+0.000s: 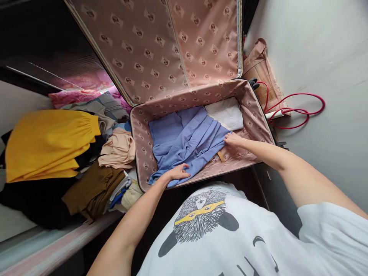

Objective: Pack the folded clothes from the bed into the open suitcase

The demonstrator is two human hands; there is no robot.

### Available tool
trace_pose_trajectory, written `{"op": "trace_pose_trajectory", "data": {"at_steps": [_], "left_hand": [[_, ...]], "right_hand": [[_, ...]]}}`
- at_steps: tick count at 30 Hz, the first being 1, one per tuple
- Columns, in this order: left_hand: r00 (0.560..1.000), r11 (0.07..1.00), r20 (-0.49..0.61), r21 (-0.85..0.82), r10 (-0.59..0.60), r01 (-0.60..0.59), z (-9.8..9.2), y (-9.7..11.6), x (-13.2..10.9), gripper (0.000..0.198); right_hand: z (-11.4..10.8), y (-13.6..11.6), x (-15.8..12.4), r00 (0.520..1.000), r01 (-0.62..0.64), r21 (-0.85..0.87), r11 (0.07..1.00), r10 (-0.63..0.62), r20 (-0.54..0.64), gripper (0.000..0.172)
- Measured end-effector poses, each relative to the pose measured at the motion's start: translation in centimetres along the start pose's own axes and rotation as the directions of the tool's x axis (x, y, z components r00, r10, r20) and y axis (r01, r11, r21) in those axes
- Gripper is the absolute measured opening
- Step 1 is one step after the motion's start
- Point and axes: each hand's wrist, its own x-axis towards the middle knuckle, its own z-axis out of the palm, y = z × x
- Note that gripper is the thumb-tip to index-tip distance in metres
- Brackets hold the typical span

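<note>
A blue cloth garment (189, 134) lies loosely folded and wrinkled inside an open suitcase (143, 157). With closed fingers, my right hand (233, 140) grips its right edge. My left hand (178, 172) rests on the cloth near the suitcase's front rim, its thumb and fingers apart. Behind the blue garment, a folded white cloth (228, 113) sits in the back right of the case. A short tan strap (221, 156) shows on the lining in front of the blue cloth.
The patterned lid (149, 46) stands raised at the back. Left of the case are piled clothes: a yellow garment (48, 145), a peach cloth (118, 149), a brown garment (94, 188) and several others. A red cord (313, 113) and a brown bag (260, 69) lie at right.
</note>
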Motion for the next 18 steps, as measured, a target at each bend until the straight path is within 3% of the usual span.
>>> {"op": "trace_pose_trajectory", "data": {"at_steps": [3,6,9,11,15,18], "left_hand": [[0.999,0.992,-0.040,0.127,0.026,-0.020,0.7,1.0,0.6,0.038],[0.989,0.973,0.001,0.178,0.150,-0.148,1.4,1.7,0.9,0.032],[0.932,0.921,-0.074,0.202,0.354,-0.333,1.8,1.9,0.8,0.011],[0.899,0.891,-0.088,0.199,0.430,-0.407,2.0,2.0,0.7,0.010],[0.933,0.932,-0.036,0.073,0.359,-0.356,2.3,2.6,0.9,0.028],[0.938,0.934,-0.022,0.109,0.345,-0.341,2.4,3.4,1.2,0.034]], "right_hand": [[0.4,3.1,-0.3,1.000,-0.021,-0.059,0.998,0.020,-0.015,0.037],[0.9,5.0,0.0,1.000,-0.016,-0.107,0.994,0.015,-0.016,0.036],[0.9,6.7,0.4,1.000,0.000,-0.138,0.990,-0.001,-0.008,0.016],[0.8,7.7,0.6,1.000,0.022,-0.161,0.987,-0.019,0.017,0.017],[1.5,8.7,0.9,0.992,0.103,-0.217,0.971,-0.085,0.090,0.030],[2.7,8.2,1.3,0.994,0.085,-0.243,0.966,-0.067,0.082,0.026]]}}
